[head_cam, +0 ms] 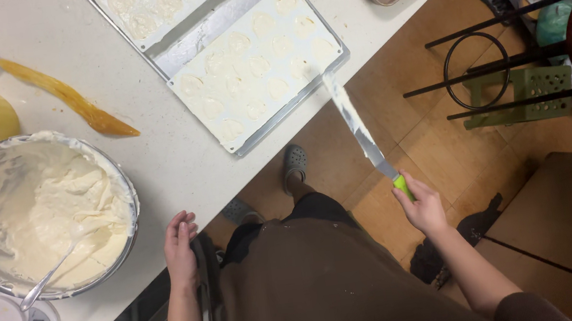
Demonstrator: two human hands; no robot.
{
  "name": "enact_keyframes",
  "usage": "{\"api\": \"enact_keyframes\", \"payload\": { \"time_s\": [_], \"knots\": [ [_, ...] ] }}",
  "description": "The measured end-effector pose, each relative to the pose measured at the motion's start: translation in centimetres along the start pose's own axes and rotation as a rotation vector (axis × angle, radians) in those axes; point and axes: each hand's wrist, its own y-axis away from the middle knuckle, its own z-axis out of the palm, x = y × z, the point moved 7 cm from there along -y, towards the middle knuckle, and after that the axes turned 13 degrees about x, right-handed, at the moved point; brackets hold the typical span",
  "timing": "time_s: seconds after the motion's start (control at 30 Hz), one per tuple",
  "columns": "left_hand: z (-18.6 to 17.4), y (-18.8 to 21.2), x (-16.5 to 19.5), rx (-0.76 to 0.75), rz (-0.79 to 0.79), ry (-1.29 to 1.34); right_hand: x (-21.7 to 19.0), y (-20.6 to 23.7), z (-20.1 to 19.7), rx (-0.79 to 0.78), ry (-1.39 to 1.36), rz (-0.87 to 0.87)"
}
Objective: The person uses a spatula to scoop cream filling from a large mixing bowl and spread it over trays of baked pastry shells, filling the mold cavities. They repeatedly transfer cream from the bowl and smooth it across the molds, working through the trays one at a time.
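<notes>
A white mould tray [255,69] at the counter's edge has its hollows filled with cream and mostly levelled. The right hand [421,207], closed around a green handle, holds a cream-smeared spatula [354,122] at the tray's near corner. The left hand [180,246] rests open on the counter [167,154]. A mixing bowl [39,215] remains half full.

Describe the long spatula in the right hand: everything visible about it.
The long, narrow metal palette knife with a bright green handle is gripped at the handle by the right hand. Its blade is smeared with pale cream and slants up-left, its tip at the near corner of the white silicone mould of cream-filled cavities on the white countertop.
</notes>
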Motion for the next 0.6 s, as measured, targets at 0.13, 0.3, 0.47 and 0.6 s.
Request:
{"api": "enact_keyframes", "payload": {
  "time_s": [0.13, 0.3, 0.47, 0.6],
  "knots": [
    [0.1, 0.0, 0.5, -0.005, 0.013, -0.015, -0.1, -3.3, 1.7, 0.002, 0.016, 0.061],
    [0.1, 0.1, 0.7, -0.002, 0.001, -0.031, -3.0, -4.9, 5.5, 0.013, -0.025, -0.001],
    [0.0, -0.1, 0.4, -0.002, -0.009, -0.022, -5.7, -1.6, 8.5, -0.08, -0.133, -0.026],
    [0.0, -0.2, 0.1, -0.027, 0.002, 0.001, -5.7, -0.1, 7.5, -0.124, -0.253, 0.049]
  ]
}}
